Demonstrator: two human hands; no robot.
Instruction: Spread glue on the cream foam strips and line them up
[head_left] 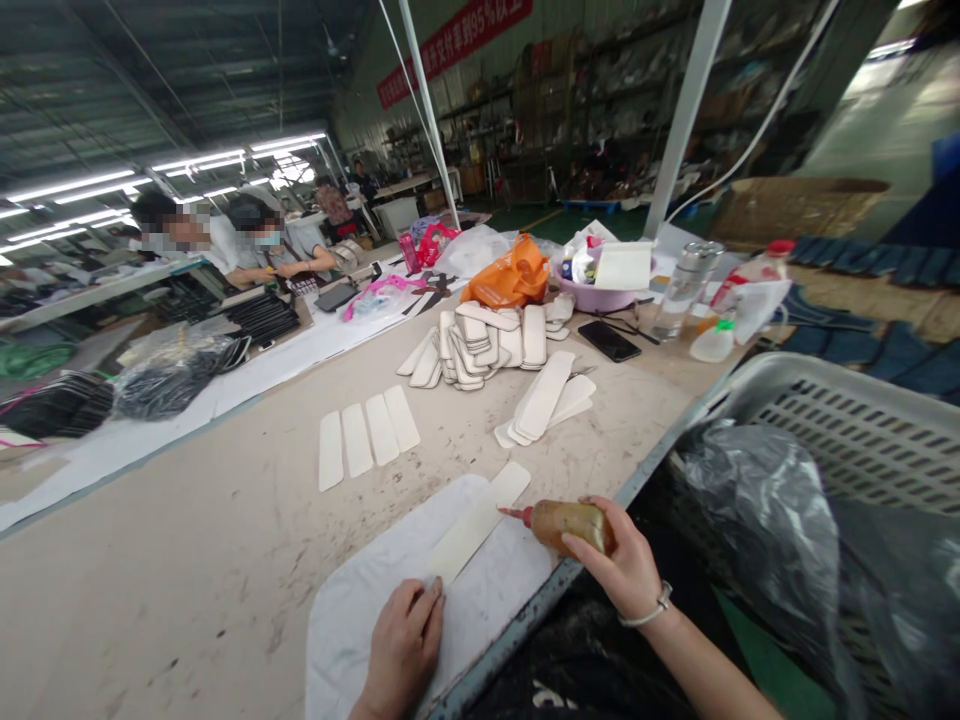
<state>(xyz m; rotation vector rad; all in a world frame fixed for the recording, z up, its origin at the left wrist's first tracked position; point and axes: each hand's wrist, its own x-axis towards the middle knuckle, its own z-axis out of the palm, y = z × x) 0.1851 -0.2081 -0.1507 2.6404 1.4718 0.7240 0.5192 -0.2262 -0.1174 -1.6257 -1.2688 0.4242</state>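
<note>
In the head view, by the table's (187, 560) near edge, the right hand (628, 565) wraps its fingers round an amber bottle (566, 527), nozzle (516, 514) at a white strip (476, 525) (touching or just above, I cannot tell). The left hand (405, 638), fingers bunched, touches the strip's near end over a white cloth (341, 620); whether it grips is unclear.

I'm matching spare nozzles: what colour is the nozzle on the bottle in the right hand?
The nozzle is reddish, best seen in the head view.
</note>
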